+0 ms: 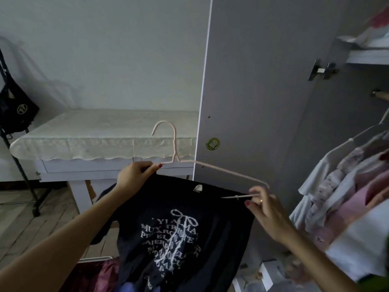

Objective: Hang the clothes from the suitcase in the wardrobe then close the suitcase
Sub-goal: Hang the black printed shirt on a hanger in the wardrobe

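A black T-shirt [174,228] with white lettering and a bow print hangs in front of me. My left hand [136,175] grips its upper left edge together with the left arm of a pale pink wire hanger [221,170]. My right hand [263,204] pinches the hanger's right end and the shirt's right shoulder. The hanger's right part is tucked into the shirt; its hook points up. The wardrobe rail [379,95] shows at the far right. The suitcase cannot be made out; dark red and purple fabric [101,275] lies below.
The open grey wardrobe door [263,81] stands just behind the hanger. Pink and white clothes [347,186] hang inside at the right under a shelf [366,53]. A white table with a cream cloth [94,133] is at the left, with a black bag [14,110] on a stand.
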